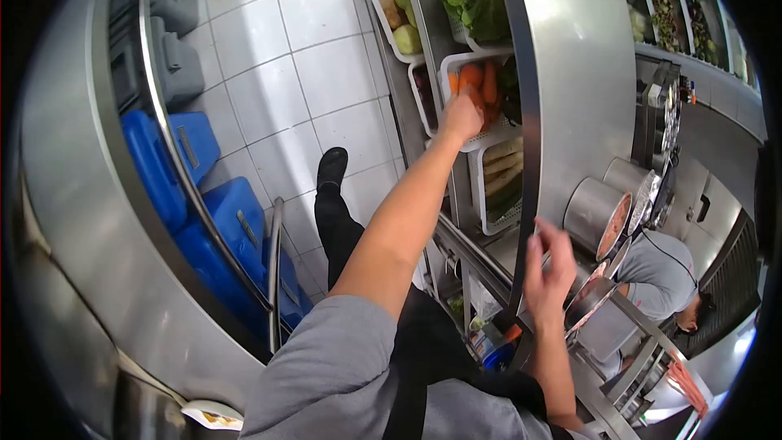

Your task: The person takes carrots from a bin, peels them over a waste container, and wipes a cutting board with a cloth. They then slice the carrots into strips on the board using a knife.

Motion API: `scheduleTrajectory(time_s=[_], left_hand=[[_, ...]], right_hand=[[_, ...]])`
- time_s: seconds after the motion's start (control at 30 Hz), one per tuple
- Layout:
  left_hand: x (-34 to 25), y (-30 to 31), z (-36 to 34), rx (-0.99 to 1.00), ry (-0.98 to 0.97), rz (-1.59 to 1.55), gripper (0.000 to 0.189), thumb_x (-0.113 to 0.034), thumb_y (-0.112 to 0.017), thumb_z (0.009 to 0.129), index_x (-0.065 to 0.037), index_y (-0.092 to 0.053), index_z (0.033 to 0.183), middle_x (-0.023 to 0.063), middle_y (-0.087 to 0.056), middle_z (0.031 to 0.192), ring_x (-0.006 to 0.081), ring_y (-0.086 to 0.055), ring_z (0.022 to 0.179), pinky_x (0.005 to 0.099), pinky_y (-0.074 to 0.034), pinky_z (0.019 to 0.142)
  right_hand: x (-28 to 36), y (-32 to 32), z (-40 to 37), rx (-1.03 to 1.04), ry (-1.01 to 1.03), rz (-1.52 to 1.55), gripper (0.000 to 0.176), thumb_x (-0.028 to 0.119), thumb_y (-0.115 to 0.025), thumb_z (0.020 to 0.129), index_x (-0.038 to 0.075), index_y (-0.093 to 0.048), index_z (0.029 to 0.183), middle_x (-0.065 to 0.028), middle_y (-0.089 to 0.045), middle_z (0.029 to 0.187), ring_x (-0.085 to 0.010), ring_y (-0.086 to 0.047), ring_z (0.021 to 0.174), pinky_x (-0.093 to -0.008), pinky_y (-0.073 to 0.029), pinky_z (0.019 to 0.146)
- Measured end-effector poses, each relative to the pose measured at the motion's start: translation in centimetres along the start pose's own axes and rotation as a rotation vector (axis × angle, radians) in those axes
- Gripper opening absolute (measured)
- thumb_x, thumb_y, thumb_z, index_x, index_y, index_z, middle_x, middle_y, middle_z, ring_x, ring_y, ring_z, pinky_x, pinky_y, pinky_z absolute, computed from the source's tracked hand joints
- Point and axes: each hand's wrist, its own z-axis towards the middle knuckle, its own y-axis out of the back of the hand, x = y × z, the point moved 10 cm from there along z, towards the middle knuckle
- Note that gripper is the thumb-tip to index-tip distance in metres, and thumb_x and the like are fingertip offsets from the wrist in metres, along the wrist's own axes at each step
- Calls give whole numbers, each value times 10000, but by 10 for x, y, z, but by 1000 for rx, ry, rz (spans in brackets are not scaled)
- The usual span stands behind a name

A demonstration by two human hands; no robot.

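Carrots [482, 81] lie lengthwise in basket [449, 66] under left hand [462, 116].

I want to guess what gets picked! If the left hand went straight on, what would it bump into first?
The carrots in the white basket. The left hand points right at them and seems to be at them already, though depth is hard to judge here.

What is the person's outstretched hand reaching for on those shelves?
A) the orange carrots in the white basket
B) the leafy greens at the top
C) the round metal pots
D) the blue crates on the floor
A: the outstretched hand lies on the carrots in the white basket, below the greens.
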Motion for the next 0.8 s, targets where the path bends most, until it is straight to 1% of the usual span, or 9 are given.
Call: scheduleTrajectory(time_s=[0.07,0.1,0.3,0.43,0.5,0.63,0.7,0.77,0.8], left_hand=[[-14,-15,-42,-71,-38,-85,675,-160,-590,885,104,-376,1468,355,-496,1385,480,-508,1286,445,-442,1089],[-17,30,84,-100,-194,-21,675,-160,-590,885,104,-376,1468,355,-496,1385,480,-508,1286,445,-442,1089],[14,-10,92,-100,101,-37,769,-126,-643,850,131,-276,1476,362,-388,1464,444,-495,1309,409,-467,1064],[-6,-46,133,-20,-160,577,793,-186,-568,920,102,-173,1545,406,-345,1481,528,-400,1350,463,-430,1097],[5,-63,150,208,-142,846,724,-232,-564,939,116,-278,1505,387,-403,1451,542,-413,1327,549,-403,1079],[3,-58,149,208,-99,1102,596,-242,-597,911,99,-477,1384,288,-528,1355,462,-531,1213,596,-417,982],[9,-61,144,165,-122,1140,541,-200,-595,904,97,-495,1344,257,-554,1309,412,-587,1143,536,-466,970],[17,-19,127,-286,39,176,330,-184,-645,887,14,-696,1146,199,-616,1189,390,-556,1175,432,-465,979],[33,-58,153,-233,-153,746,404,-173,-678,863,76,-609,1173,232,-576,1188,407,-530,1164,397,-446,1029]], right_hand=[[-2,34,9,-77,68,-146,82,54,-648,962,-13,-666,1005,-108,-614,827,-174,-583,686,-299,-490,655],[-24,-37,92,-292,45,-80,68,54,-642,968,-10,-644,947,-89,-590,781,-160,-542,632,-285,-468,615],[-58,-52,97,-337,77,-198,253,96,-663,942,39,-479,779,-63,-411,670,-183,-387,526,-323,-339,489],[-58,-54,97,-323,76,-203,244,71,-652,929,41,-469,770,-73,-417,670,-220,-393,522,-344,-326,480],[-58,-55,98,-327,76,-195,253,59,-661,914,43,-461,760,-76,-421,666,-230,-402,519,-350,-335,481],[-58,-53,100,-303,71,-188,267,40,-680,892,49,-453,752,-74,-426,663,-240,-420,523,-374,-350,486],[-54,-54,98,-305,144,-192,267,33,-686,885,53,-455,752,-75,-430,665,-253,-424,531,-382,-350,487],[-58,-53,97,-298,116,-164,274,34,-698,879,56,-457,752,-76,-431,661,-263,-423,537,-387,-350,489],[-58,-52,96,-301,118,-167,276,38,-701,880,56,-457,753,-76,-433,661,-264,-422,537,-385,-349,489]])
